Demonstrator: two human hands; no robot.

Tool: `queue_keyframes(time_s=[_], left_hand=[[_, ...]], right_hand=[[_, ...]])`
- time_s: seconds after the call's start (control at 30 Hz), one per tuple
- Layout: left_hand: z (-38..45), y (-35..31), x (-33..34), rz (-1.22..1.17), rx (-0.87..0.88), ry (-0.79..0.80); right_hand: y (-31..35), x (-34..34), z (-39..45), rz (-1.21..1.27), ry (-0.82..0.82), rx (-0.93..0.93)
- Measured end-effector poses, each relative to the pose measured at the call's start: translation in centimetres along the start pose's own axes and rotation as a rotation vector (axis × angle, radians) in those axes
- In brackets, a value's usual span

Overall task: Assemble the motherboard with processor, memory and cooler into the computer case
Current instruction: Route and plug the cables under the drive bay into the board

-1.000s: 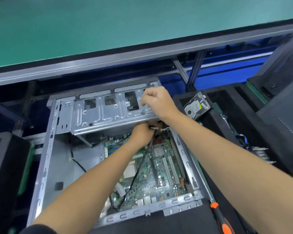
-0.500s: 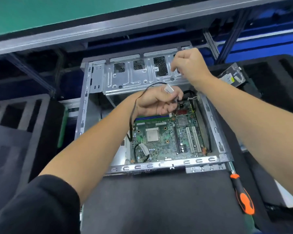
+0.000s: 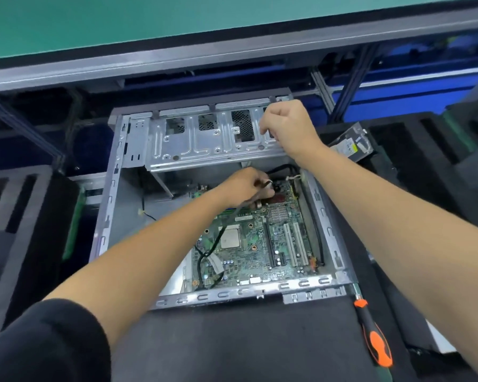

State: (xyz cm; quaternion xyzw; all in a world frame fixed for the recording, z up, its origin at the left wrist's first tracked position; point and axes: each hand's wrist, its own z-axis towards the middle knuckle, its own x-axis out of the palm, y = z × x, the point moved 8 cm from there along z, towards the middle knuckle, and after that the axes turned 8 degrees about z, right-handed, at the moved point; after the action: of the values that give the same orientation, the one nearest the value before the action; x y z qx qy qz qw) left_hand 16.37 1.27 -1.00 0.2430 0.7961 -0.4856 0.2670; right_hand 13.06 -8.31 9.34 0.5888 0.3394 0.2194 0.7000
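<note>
Motherboard: where the open computer case (image 3: 113, 205) lies on the black desk mat (image 3: 232, 340), the motherboard (image 3: 260, 244) sits flat in its right half, processor (image 3: 230, 238) bare, no cooler on it.
Cable: a black cable (image 3: 218, 238) runs from the board's near-left corner up past the processor to the left hand.
Left hand: the left hand (image 3: 246, 186), fingers curled, pinches the cable's small connector at the board's far edge; half a second ago it held that plug lifted in front of the drive cage, so it has come down to the header.
Meaning: I judge a plug is being seated; whether it has gone in I cannot tell.
Right hand: the right hand (image 3: 284, 125) stays on the drive cage (image 3: 204, 144), fingers curled at its far-right end; what they grip is hidden.
Around: a hard drive (image 3: 351, 142) lies right of the case, an orange-handled screwdriver (image 3: 373, 334) near right.
</note>
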Motion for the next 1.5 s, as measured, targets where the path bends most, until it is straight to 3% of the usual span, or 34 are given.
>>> queue_keyframes(time_s=[0.1, 0.17, 0.63, 0.97, 1.33, 1.5], left_hand=[[0.8, -1.0, -0.3, 0.14, 0.048, -0.184], [1.2, -1.4, -0.5, 0.077, 0.05, -0.24], [3.9, -2.0, 1.1, 0.024, -0.064, -0.243], [3.7, -2.4, 1.0, -0.084, -0.029, -0.336], [2.8, -3.2, 0.2, 0.023, 0.05, -0.488], [2.5, -3.7, 0.2, 0.22, 0.007, -0.542]], right_hand=[[0.0, 0.0, -0.1, -0.013, 0.003, 0.006], [-0.1, -0.1, -0.2, -0.028, 0.001, 0.009], [0.1, -0.2, -0.2, -0.06, -0.018, 0.01], [0.4, -0.1, -0.2, -0.058, -0.018, -0.031], [0.5, -0.1, -0.2, -0.072, -0.032, -0.02], [0.4, -0.1, -0.2, -0.069, -0.031, -0.025]])
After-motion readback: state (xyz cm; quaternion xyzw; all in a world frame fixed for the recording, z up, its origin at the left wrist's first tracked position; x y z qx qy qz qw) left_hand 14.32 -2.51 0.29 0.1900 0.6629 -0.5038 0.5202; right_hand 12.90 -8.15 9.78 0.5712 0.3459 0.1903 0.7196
